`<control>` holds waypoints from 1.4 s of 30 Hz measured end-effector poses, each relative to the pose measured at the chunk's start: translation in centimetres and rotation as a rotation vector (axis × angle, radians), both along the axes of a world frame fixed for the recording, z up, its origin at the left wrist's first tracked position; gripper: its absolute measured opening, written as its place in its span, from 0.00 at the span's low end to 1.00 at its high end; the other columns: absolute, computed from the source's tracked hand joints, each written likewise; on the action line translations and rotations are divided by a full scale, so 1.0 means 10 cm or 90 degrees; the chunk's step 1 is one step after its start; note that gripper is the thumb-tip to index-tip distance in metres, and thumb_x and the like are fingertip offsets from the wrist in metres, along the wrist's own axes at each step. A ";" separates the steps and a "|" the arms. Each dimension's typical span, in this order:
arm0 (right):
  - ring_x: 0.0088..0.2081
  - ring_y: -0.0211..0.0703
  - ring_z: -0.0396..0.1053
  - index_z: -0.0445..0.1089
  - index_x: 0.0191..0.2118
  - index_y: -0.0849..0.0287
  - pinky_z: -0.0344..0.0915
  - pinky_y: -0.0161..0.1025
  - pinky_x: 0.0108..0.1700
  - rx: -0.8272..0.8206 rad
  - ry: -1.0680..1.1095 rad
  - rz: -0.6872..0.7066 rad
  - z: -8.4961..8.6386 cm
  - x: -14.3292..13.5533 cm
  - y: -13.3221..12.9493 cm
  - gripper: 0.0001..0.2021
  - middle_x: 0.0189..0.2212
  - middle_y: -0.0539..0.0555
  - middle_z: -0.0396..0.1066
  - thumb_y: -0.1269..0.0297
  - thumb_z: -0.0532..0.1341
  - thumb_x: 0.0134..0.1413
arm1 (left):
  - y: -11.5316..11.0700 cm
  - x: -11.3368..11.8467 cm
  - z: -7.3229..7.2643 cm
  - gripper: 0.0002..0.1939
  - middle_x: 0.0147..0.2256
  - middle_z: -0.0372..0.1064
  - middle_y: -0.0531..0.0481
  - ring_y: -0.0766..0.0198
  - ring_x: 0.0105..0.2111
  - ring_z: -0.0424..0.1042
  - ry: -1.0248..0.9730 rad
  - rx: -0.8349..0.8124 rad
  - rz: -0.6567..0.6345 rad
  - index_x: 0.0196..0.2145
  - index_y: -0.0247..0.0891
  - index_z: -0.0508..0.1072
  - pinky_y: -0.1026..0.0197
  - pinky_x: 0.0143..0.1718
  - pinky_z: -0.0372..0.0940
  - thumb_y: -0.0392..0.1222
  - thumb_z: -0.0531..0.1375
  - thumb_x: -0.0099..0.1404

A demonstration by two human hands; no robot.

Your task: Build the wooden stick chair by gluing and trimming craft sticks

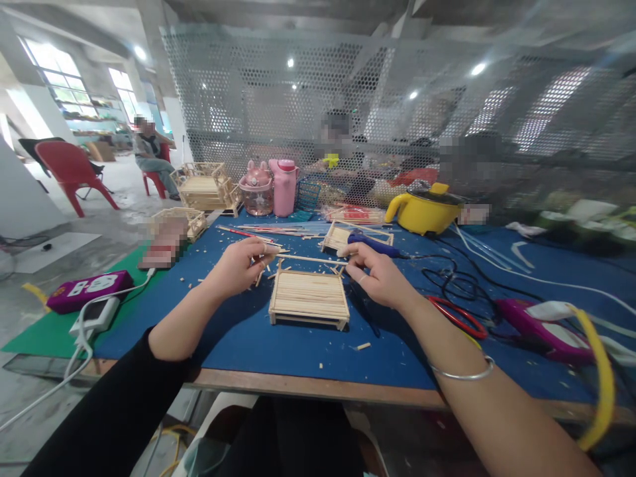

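Before me on the blue mat stands a small model bench (310, 298) built of pale wooden sticks, with a slatted top and short legs. A thin wooden stick (312, 259) spans its back edge, resting at or just above the short uprights. My left hand (244, 266) pinches the stick's left end between thumb and fingers. At the right end, my right hand (371, 273) closes its fingertips on the same stick. Just behind my right hand lies a blue tool (375, 246) with a cord, looking like a glue gun; that hand partly hides it.
A second stick model (338, 236) stands behind. Farther back are a pink thermos (285, 189), a yellow pot (426, 213) and loose sticks. Black cords (447, 281), red-handled pliers (457, 317) and a purple power strip (544, 331) lie right. A phone (165, 242) is left. Perforated metal screen behind.
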State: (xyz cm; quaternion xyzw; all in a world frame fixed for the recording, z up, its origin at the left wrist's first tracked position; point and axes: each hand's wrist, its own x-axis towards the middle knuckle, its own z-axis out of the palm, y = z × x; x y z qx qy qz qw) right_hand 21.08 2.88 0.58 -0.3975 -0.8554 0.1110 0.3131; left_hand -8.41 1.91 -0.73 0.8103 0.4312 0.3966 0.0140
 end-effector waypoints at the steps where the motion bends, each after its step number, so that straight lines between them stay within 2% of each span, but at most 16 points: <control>1: 0.23 0.36 0.58 0.62 0.44 0.58 0.55 0.34 0.30 -0.002 0.005 -0.003 0.00 0.01 0.00 0.10 0.21 0.45 0.61 0.67 0.54 0.55 | 0.00 0.00 0.00 0.13 0.35 0.74 0.47 0.66 0.30 0.69 -0.004 0.005 0.001 0.40 0.39 0.77 0.65 0.33 0.64 0.42 0.54 0.64; 7: 0.25 0.37 0.60 0.67 0.41 0.59 0.57 0.34 0.30 0.018 0.054 -0.038 0.02 0.07 0.02 0.09 0.23 0.47 0.64 0.66 0.54 0.55 | -0.02 0.01 0.03 0.12 0.33 0.72 0.48 0.67 0.30 0.69 -0.002 -0.014 -0.003 0.39 0.38 0.76 0.65 0.33 0.64 0.40 0.54 0.64; 12: 0.29 0.41 0.66 0.72 0.37 0.59 0.61 0.36 0.33 0.025 0.039 -0.042 0.04 0.07 0.02 0.09 0.28 0.52 0.72 0.65 0.55 0.54 | -0.03 0.00 0.04 0.12 0.34 0.72 0.48 0.67 0.29 0.68 -0.009 -0.029 0.009 0.38 0.38 0.76 0.64 0.34 0.65 0.40 0.54 0.63; 16: 0.31 0.44 0.69 0.74 0.37 0.59 0.63 0.38 0.34 0.028 0.032 -0.045 0.04 0.05 0.01 0.10 0.31 0.54 0.75 0.64 0.56 0.54 | -0.03 0.01 0.04 0.12 0.34 0.73 0.48 0.67 0.28 0.68 -0.009 -0.030 0.013 0.38 0.38 0.76 0.64 0.34 0.65 0.40 0.54 0.63; 38: 0.33 0.43 0.71 0.75 0.34 0.58 0.65 0.39 0.38 0.063 0.019 -0.027 0.00 0.03 0.04 0.09 0.32 0.54 0.76 0.63 0.58 0.55 | -0.02 0.01 0.00 0.12 0.33 0.73 0.48 0.68 0.26 0.68 -0.012 -0.039 0.007 0.38 0.38 0.76 0.64 0.33 0.65 0.40 0.54 0.62; 42: 0.29 0.41 0.69 0.75 0.35 0.58 0.63 0.37 0.34 0.062 0.006 -0.031 -0.01 0.02 0.05 0.09 0.31 0.53 0.76 0.62 0.59 0.54 | 0.00 0.01 -0.01 0.11 0.33 0.74 0.49 0.68 0.26 0.68 -0.022 -0.042 0.003 0.38 0.38 0.76 0.65 0.32 0.64 0.40 0.55 0.62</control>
